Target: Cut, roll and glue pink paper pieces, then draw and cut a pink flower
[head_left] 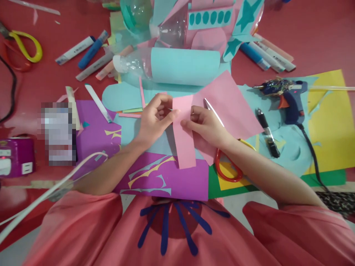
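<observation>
A strip of pink paper (185, 147) is held up between my two hands, its lower end hanging over the purple sheet. My left hand (158, 117) pinches the strip's left edge with the thumb in front. On the other edge, my right hand (206, 123) grips it between thumb and curled fingers. A larger pink sheet (230, 99) lies behind and to the right of the strip. Scissors with orange-red and yellow handles (229, 178) lie partly under my right forearm, their blade tip showing above the wrist.
Beyond my hands lies a plastic bottle wrapped in light blue paper (184, 66). A glue gun (294, 96) and a black pen (267, 133) are on the right. Markers (93, 50) lie at the back left, near other scissors (27, 46). Purple paper (191, 184) with cut scraps is in front.
</observation>
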`<state>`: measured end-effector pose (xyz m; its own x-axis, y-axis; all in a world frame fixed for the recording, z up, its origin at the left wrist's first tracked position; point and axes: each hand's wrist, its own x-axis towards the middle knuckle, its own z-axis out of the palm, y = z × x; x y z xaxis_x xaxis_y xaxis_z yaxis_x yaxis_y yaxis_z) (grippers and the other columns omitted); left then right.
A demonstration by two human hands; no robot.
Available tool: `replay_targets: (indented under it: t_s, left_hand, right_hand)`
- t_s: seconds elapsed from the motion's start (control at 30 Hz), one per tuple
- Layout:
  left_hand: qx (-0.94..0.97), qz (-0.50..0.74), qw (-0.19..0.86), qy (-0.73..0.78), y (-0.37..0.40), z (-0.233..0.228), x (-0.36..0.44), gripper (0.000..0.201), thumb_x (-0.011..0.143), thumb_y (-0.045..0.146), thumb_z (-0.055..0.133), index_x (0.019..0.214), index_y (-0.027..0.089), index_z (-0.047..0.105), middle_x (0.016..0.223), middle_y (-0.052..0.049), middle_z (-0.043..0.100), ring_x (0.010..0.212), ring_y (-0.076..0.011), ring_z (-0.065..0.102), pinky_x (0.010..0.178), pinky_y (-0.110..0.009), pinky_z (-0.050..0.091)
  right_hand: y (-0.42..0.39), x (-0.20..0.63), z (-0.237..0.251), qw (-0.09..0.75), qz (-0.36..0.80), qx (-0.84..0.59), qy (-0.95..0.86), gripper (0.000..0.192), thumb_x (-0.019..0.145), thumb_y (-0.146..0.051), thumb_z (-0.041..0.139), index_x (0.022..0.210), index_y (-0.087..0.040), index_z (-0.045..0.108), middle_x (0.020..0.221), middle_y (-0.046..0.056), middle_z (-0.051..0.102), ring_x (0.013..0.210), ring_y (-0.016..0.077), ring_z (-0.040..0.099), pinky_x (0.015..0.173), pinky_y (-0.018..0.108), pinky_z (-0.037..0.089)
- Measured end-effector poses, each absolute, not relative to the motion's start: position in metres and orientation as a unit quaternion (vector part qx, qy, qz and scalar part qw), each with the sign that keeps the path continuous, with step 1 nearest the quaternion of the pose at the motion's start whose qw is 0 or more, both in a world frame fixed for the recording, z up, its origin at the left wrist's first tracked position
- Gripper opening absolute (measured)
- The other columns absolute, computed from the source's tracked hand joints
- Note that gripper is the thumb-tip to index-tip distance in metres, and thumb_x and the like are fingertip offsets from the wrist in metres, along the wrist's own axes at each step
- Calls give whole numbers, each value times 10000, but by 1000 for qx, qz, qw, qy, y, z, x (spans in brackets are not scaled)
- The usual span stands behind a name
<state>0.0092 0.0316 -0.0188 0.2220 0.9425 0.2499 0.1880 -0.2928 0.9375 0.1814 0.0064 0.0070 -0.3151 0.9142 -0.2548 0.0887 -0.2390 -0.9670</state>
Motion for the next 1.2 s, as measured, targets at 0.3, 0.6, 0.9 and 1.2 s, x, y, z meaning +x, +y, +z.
replay_targets:
  t_s: [0.3, 0.6, 0.9, 1.2]
  left_hand:
    - [755, 470, 279, 363, 25, -20, 2, 156, 961, 296, 568, 1023, 304, 711, 1024, 8, 742, 931, -123, 701, 716, -245, 570]
    - [767, 398, 276, 422, 19, -12, 3, 221, 961, 263, 545, 932, 314, 757, 1087, -3, 741, 983, -150, 697, 814, -318, 583]
    - [750, 427, 223, 453, 24, -18, -1, 232, 976, 273, 509, 1003, 298, 738, 1105, -12, 694, 1019, -149, 668, 943, -365, 550]
    - [695, 469, 371, 399, 21, -15, 0, 296, 943, 487, 528, 1127, 279, 633, 975, -24, 691, 796, -121, 656, 667, -256, 534]
  right_hand:
    - [9, 188, 2, 351, 593, -486, -537, 187, 843, -299, 658, 774, -221, 502, 546, -79, 466, 518, 82, 426, 530, 242, 317]
    - [11, 189, 7, 388, 601, -478, -510, 131, 843, -306, 650, 869, -205, 570, 630, -50, 559, 583, 92, 521, 550, 226, 403]
    - [12, 188, -1, 396, 673, -420, -464, 254, 806, -336, 668, 983, -195, 552, 784, -14, 601, 759, 131, 610, 705, 274, 501]
    - [9, 190, -2, 378, 592, -446, -554, 231, 790, -282, 675, 984, -203, 577, 723, -45, 505, 644, 98, 488, 605, 252, 427]
